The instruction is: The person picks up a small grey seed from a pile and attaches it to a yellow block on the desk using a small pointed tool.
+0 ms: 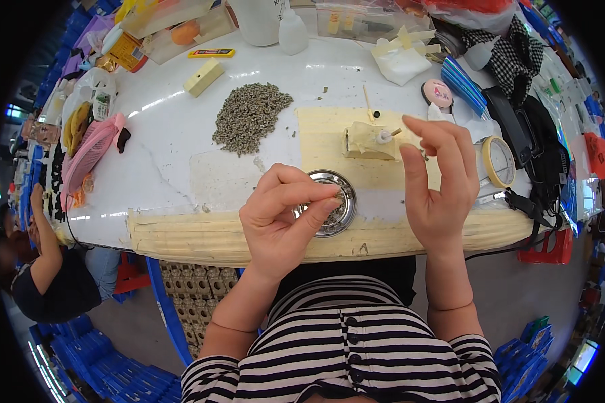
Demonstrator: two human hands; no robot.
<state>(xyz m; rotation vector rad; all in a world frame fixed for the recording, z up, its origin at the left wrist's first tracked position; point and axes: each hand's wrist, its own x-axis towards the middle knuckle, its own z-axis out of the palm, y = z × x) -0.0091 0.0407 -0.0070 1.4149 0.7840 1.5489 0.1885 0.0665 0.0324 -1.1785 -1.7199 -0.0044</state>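
Observation:
My left hand (pixel 275 218) is over a small round metal dish (pixel 347 218) near the table's front edge. Its thumb and index finger are pinched together, and whatever they hold is too small to make out. Some small bits show in the dish, partly hidden by the fingers. To the right, my right hand (pixel 440 185) is raised with thumb and fingers apart and nothing between them. Just left of its fingertips stands a tape-wrapped block (pixel 364 149) with a white nozzle (pixel 384 137) and a thin brown stick pointing out. Behind the dish lies a heap of small grey-brown parts (pixel 250 117).
A pale yellow block (pixel 204 78) and a yellow box (pixel 212 53) lie far left of centre. A tape roll (pixel 498 162) is at the right, beside black straps. A white squeeze bottle (pixel 292 33) stands at the back. Another person (pixel 54 282) sits at the left.

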